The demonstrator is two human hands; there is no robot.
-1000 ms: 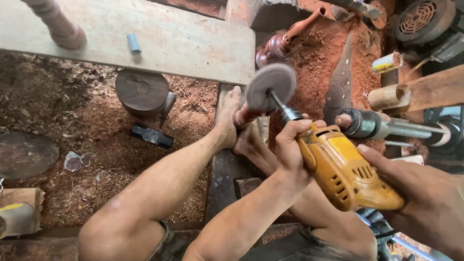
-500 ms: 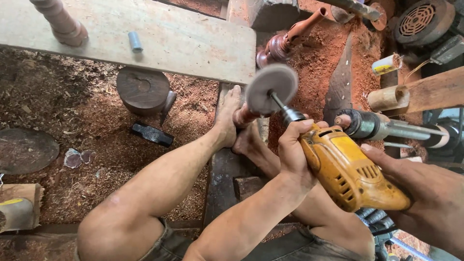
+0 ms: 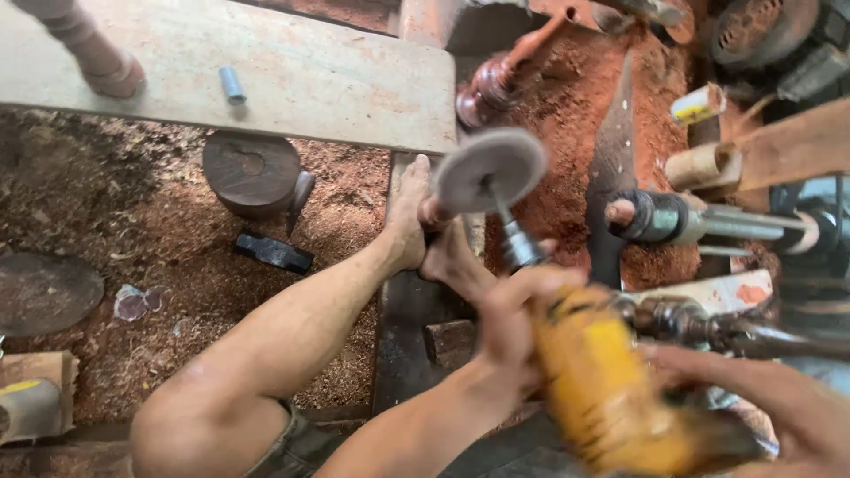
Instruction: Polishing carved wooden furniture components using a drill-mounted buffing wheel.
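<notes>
A yellow power drill with a round grey buffing disc on its shaft is held in both hands, and its body is blurred. My left hand grips the front of the drill just behind the chuck. My right hand holds the rear of the drill at the lower right. The disc points away from me, above my bare feet. A lathe spindle with a small wooden stub sits just right of the disc.
A pale wooden plank carries a small blue cylinder. On the sawdust floor lie a round wood block, a black hammer head and a dark flat disc. A turned reddish wooden piece and a long dark blade lie in red shavings.
The drill body has dropped lower and nearer to me and is now motion-blurred. The disc stays in about the same spot. Both hands keep their grip.
</notes>
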